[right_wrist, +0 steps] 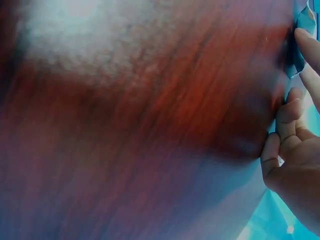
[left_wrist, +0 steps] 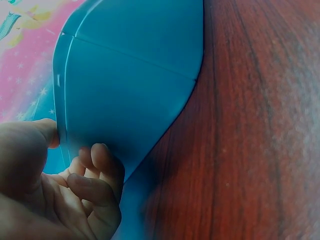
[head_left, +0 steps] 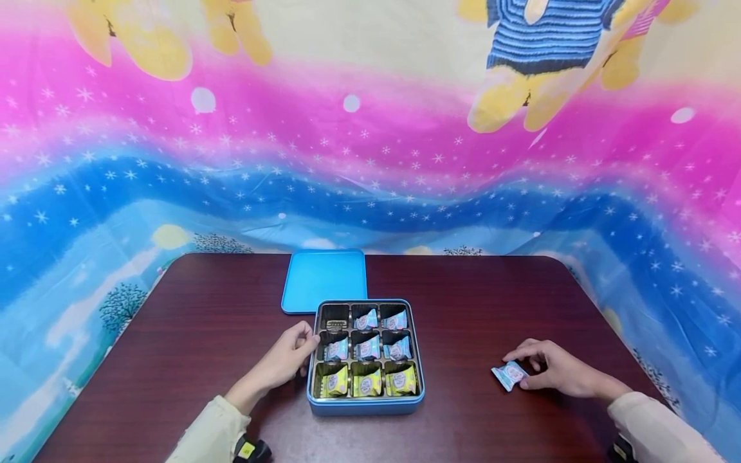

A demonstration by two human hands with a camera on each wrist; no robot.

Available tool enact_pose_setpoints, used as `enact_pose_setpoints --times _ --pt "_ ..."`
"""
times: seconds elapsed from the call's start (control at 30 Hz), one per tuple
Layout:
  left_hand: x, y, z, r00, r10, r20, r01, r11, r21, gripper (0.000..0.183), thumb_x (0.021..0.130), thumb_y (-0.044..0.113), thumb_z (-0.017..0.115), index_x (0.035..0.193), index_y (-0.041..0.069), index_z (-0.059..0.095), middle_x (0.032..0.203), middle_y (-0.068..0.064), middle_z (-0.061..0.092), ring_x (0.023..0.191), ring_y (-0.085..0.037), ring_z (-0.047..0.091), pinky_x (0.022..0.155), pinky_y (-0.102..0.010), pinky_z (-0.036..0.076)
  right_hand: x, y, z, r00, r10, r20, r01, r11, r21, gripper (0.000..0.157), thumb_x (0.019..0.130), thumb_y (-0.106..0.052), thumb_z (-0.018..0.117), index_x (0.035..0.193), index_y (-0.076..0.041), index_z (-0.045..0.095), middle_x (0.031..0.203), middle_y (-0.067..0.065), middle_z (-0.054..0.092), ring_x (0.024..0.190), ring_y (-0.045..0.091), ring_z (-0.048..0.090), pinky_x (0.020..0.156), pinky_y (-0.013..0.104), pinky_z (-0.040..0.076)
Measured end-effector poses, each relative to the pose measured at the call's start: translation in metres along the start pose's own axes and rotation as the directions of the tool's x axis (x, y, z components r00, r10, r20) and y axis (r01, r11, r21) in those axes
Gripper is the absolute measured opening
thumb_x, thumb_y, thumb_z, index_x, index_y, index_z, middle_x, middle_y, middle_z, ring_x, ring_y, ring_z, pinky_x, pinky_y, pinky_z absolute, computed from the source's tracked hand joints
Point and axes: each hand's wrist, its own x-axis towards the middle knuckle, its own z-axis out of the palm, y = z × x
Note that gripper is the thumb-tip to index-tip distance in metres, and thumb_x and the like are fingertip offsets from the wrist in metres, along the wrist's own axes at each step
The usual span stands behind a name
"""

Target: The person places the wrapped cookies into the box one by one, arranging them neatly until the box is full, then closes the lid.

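A blue square tin (head_left: pixel 366 408) with a divided dark tray stands on the table, lid off. Yellow wrapped candies (head_left: pixel 367 384) lie in the front row's three compartments. Light-blue wrapped candies (head_left: pixel 367 348) fill the middle row and two back compartments; the back-left compartment (head_left: pixel 334 316) shows its bare bottom. At the tin's left side, my left hand (head_left: pixel 283 357) holds the edge, thumb at the rim and fingers curled by the wall (left_wrist: pixel 130 90). Off to the right, my right hand (head_left: pixel 558 370) pinches a light-blue wrapped candy (head_left: pixel 510 375) between thumb and index finger, low at the tabletop.
The light-blue lid (head_left: pixel 326 276) lies flat behind the tin, partly to its left. Dark red wooden table (head_left: pixel 463 302) surface extends around both. A printed cloth (head_left: pixel 370 161) hangs behind the table and along its sides.
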Motion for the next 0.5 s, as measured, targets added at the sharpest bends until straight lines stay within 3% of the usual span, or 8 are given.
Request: enact_pose_setpoints --times 0.5 --pt "0.0019 -0.0031 -0.0004 1.0 0.001 0.0 -0.001 1.0 0.008 0.023 0.107 0.021 0.05 0.093 0.005 0.042 0.056 0.002 0.044 0.051 -0.017 0.055 0.047 -0.027 0.044 -0.0008 0.0039 0.0068 0.995 -0.01 -0.096 0.007 0.999 -0.034 0.031 0.087 -0.008 0.077 0.117 -0.007 0.07 0.092 0.007 0.06 0.065 0.019 0.043 0.053 0.027 0.036"
